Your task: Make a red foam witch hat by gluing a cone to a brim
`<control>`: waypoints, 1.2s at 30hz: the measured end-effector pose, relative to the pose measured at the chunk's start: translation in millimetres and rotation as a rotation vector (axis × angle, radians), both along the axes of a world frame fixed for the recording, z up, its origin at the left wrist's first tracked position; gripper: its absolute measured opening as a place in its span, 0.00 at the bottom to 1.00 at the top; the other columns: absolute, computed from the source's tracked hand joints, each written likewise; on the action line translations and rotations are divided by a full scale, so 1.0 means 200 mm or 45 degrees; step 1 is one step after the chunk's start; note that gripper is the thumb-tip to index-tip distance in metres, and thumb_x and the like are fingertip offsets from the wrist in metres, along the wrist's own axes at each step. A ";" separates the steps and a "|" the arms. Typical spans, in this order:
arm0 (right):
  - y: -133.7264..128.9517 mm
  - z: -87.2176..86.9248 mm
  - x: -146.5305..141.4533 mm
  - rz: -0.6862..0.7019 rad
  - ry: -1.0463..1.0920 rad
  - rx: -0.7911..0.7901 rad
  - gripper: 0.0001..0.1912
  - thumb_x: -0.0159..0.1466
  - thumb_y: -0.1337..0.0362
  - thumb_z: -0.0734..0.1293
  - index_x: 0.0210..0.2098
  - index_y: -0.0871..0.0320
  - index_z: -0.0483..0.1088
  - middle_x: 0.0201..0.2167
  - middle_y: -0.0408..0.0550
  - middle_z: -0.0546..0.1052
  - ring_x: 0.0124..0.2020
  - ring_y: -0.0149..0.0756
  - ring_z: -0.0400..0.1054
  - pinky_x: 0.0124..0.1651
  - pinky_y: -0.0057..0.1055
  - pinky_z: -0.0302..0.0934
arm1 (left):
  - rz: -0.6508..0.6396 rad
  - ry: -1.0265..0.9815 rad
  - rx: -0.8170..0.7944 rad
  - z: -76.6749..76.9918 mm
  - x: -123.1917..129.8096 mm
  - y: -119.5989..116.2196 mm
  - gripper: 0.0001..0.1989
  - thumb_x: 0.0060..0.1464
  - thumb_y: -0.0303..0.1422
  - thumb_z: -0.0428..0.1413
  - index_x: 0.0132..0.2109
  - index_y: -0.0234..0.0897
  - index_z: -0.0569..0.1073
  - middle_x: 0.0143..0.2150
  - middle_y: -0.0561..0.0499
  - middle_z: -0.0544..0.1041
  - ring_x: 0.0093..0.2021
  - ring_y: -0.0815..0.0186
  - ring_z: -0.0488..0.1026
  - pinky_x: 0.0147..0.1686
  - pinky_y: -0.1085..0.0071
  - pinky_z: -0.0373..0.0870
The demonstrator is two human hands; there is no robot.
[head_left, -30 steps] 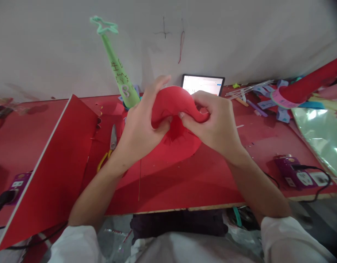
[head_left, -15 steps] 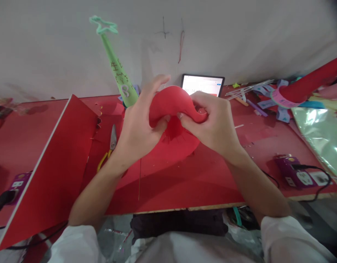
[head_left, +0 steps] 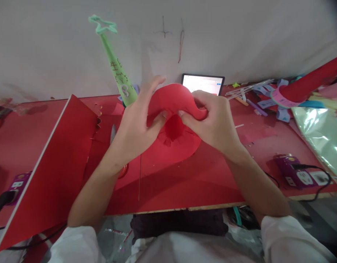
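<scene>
Between my hands is a round sheet of red paper (head_left: 179, 151), curved at its upper edge, with a hole in the middle and small cut tabs around that hole. My left hand (head_left: 139, 128) grips its left side, thumb pressed near the hole and a finger pointing up. On the right side my right hand (head_left: 212, 122) pinches the curled edge, its thumb also beside the hole. The fingers behind the paper are hidden. Partly covered by my left forearm are scissors (head_left: 113, 134) lying on the red tabletop (head_left: 184, 193).
A large red board (head_left: 53, 168) leans at the left, near a green cone with lettering (head_left: 117, 69). A tablet (head_left: 206, 83) stands against the wall. At right are a red cone (head_left: 313, 82), ribbons, clear film (head_left: 321, 135) and a purple power socket (head_left: 293, 171) with a cord.
The red paper has tilted so its central hole and tabs show more openly. My thumbs have moved slightly apart, and my left forearm now covers more of the scissors.
</scene>
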State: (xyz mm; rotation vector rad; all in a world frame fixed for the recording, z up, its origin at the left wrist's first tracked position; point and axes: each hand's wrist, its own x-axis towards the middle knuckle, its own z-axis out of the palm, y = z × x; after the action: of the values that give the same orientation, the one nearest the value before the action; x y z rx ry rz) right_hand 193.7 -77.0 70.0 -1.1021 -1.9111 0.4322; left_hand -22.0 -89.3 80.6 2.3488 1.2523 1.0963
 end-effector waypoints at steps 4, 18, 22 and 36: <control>0.00 0.00 0.00 -0.001 0.005 -0.004 0.06 0.67 0.61 0.73 0.35 0.49 0.71 0.32 0.46 0.78 0.39 0.46 0.74 0.43 0.45 0.74 | 0.057 -0.051 -0.084 -0.01 0.00 0.00 0.24 0.73 0.39 0.52 0.73 0.51 0.61 0.71 0.50 0.74 0.69 0.51 0.75 0.68 0.50 0.74; 0.00 0.00 0.00 0.003 0.042 0.002 0.06 0.65 0.66 0.72 0.35 0.50 0.71 0.33 0.45 0.80 0.39 0.44 0.74 0.45 0.44 0.72 | 0.048 -0.091 -0.080 -0.02 -0.02 0.01 0.26 0.71 0.40 0.55 0.72 0.52 0.62 0.60 0.50 0.81 0.53 0.54 0.80 0.55 0.50 0.81; 0.00 0.00 0.00 0.011 0.036 0.009 0.05 0.65 0.64 0.73 0.35 0.49 0.72 0.34 0.45 0.81 0.37 0.44 0.74 0.44 0.45 0.73 | 0.069 -0.117 -0.101 -0.02 -0.01 0.01 0.26 0.69 0.37 0.56 0.71 0.50 0.63 0.59 0.51 0.81 0.54 0.55 0.80 0.57 0.50 0.81; -0.01 0.00 -0.01 0.017 0.048 -0.021 0.05 0.65 0.64 0.72 0.36 0.49 0.72 0.34 0.45 0.80 0.37 0.44 0.74 0.46 0.46 0.73 | 0.028 -0.003 0.043 -0.02 0.00 0.02 0.27 0.67 0.35 0.59 0.69 0.51 0.66 0.72 0.50 0.74 0.71 0.50 0.72 0.69 0.49 0.74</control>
State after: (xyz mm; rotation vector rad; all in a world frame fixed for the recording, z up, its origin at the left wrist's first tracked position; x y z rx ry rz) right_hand 192.5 -78.6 70.5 -1.0857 -1.8860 0.4739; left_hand -22.7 -84.7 77.2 2.3632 1.2710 1.1356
